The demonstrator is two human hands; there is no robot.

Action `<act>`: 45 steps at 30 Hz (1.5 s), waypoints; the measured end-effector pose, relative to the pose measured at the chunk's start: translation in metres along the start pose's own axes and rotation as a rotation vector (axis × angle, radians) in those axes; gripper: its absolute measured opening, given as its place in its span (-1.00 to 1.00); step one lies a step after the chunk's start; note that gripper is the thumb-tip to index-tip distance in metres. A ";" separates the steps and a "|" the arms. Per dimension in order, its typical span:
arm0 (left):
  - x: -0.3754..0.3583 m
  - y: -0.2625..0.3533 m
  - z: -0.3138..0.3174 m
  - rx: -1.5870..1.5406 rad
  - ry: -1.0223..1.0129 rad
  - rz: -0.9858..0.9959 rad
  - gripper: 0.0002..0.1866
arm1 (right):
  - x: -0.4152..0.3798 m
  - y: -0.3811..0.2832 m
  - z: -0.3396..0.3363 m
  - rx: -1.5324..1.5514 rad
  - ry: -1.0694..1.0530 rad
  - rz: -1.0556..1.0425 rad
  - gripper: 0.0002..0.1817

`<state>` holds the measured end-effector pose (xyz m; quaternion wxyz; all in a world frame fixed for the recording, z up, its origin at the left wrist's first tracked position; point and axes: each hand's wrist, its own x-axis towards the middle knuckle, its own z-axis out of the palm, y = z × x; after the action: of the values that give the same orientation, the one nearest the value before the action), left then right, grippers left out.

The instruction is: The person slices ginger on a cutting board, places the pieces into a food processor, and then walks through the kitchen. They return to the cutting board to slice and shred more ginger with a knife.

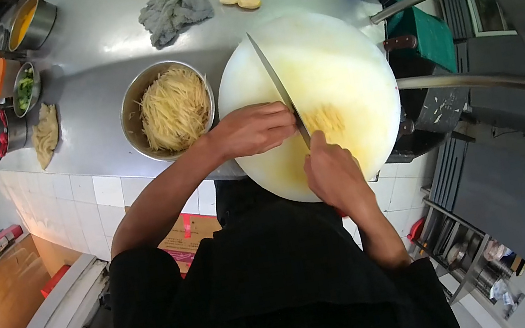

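Observation:
My right hand (335, 171) is closed around the handle of a large kitchen knife (273, 76), whose blade points away from me across a round white cutting board (340, 45). My left hand (262, 127) rests on the board with curled fingers against the blade's left side. Whatever lies under those fingers is hidden. Thin pale-yellow cut strips (326, 119) lie in a small heap just right of the blade. To the left of the board, a metal bowl (128, 121) holds a pile of pale shreds (174, 109) that look like potato.
A crumpled grey cloth (175, 13) and two peeled pale-yellow pieces (241, 0) lie on the steel table (86, 61) beyond the board. Far left stand metal containers (34, 25) and a beige cloth (46, 136). A knife handle (400, 42) and metal rails (466, 82) are at the right.

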<state>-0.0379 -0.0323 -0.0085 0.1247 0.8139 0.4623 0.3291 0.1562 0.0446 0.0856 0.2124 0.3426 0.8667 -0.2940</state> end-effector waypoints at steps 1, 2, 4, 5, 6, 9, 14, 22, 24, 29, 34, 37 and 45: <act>0.000 0.000 0.001 -0.001 0.001 0.002 -0.76 | 0.003 0.001 0.002 -0.001 0.001 0.002 -0.81; 0.000 0.001 0.002 0.022 0.000 0.001 -0.77 | 0.008 0.003 0.003 0.026 0.033 -0.020 -0.81; 0.000 0.002 0.001 0.050 -0.004 0.004 -0.77 | 0.010 0.004 0.007 0.055 0.071 -0.044 -0.81; 0.001 0.002 0.000 0.031 0.008 0.005 -0.77 | 0.010 0.004 0.008 0.058 0.076 -0.042 -0.81; 0.002 0.002 -0.001 0.014 0.020 0.006 -0.77 | 0.011 0.004 0.007 0.060 0.082 -0.042 -0.82; 0.000 0.003 0.001 -0.002 0.009 -0.023 -0.76 | 0.011 0.005 0.010 0.048 0.102 -0.049 -0.82; 0.002 0.002 0.003 0.031 0.041 -0.001 -0.75 | 0.011 0.006 0.010 0.032 0.126 -0.066 -0.83; 0.003 0.003 0.002 0.051 0.056 -0.021 -0.78 | 0.011 0.004 0.008 0.045 0.103 -0.043 -0.84; 0.004 0.003 0.004 0.065 0.102 -0.009 -0.84 | 0.011 0.005 0.009 0.049 0.102 -0.043 -0.84; 0.001 0.004 0.004 0.072 0.061 -0.028 -0.78 | 0.010 0.004 0.009 0.051 0.100 -0.047 -0.83; 0.001 0.005 0.002 0.089 0.072 -0.019 -0.79 | 0.011 0.004 0.009 0.052 0.094 -0.038 -0.82; 0.002 0.007 0.001 0.122 0.103 0.013 -0.79 | 0.010 0.005 0.010 0.067 0.099 -0.027 -0.81; -0.014 0.020 -0.012 0.084 0.172 -0.079 -0.73 | 0.006 0.014 0.010 0.131 0.148 -0.067 -0.80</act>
<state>-0.0374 -0.0562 0.0049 0.0632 0.7682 0.5163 0.3732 0.1638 0.0490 0.0696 0.1151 0.3473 0.8698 -0.3309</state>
